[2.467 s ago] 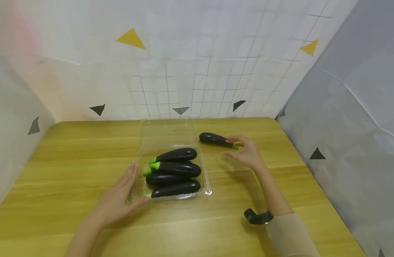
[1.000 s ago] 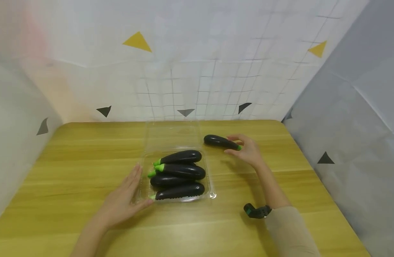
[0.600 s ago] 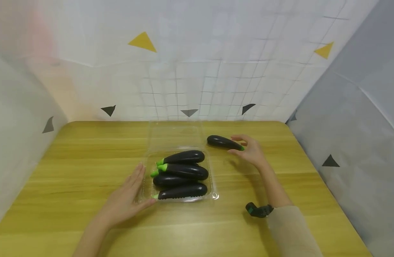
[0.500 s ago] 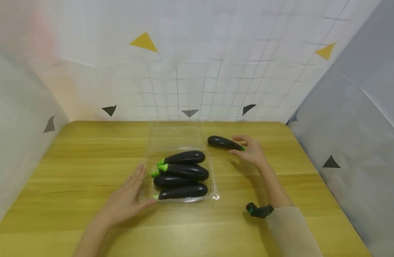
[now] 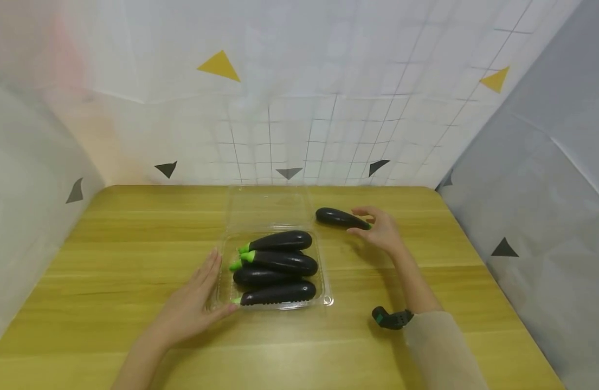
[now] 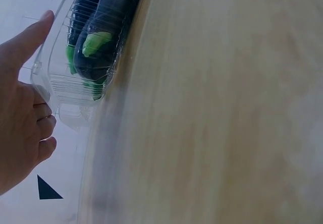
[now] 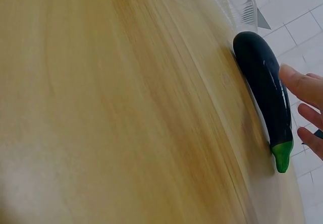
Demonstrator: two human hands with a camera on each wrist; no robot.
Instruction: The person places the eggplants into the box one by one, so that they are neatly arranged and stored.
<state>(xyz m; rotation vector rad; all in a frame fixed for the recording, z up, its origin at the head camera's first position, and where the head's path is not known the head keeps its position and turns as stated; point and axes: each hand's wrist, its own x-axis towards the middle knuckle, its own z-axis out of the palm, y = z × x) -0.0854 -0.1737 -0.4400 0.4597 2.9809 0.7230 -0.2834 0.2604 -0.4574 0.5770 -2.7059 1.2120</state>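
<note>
A clear plastic clamshell box (image 5: 322,271) stands on the table with its lid (image 5: 267,206) lying back, holding several dark eggplants (image 5: 282,262) with green stems. My left hand (image 5: 189,306) lies along the box's left side, fingers straight, thumb at the front left corner; in the left wrist view the thumb is beside the clear wall. One more eggplant (image 5: 335,216) lies on the table right of the lid. My right hand (image 5: 381,230) is spread around its stem end, thumb in front and fingers behind. In the right wrist view a gap shows between the fingers and the stem (image 7: 282,156).
The wooden table (image 5: 133,233) meets a pale wall covering with grid lines at the back. Another pale panel (image 5: 548,216) rises on the right. A black strapped device (image 5: 392,318) is on the right wrist, above the table.
The head view has shifted, so everything sits further right in the picture. My right hand has closed in slightly on the eggplant's stem end. The left hand stays at the box.
</note>
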